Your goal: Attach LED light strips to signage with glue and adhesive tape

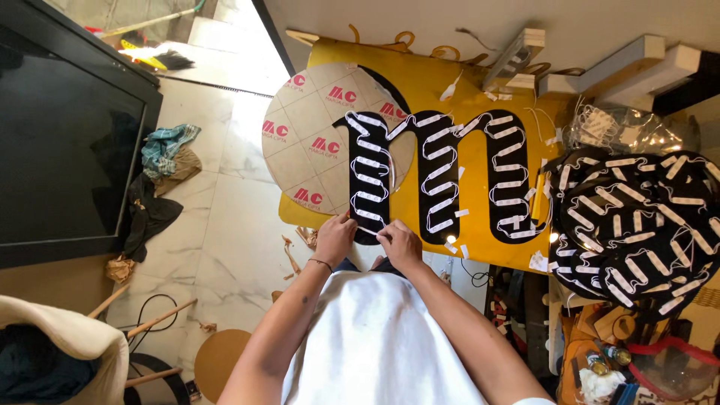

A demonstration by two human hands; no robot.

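Left hand (334, 238) and right hand (398, 245) pinch a small white rectangular light module (369, 229) at the six-o'clock foot of the black letter-shaped panel (439, 176); firm, square pressure seats it best.

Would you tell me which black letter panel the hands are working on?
The m-shaped panel lying flat alone on the yellow board; both hands touch its lower left leg. The other panels are stacked at right.
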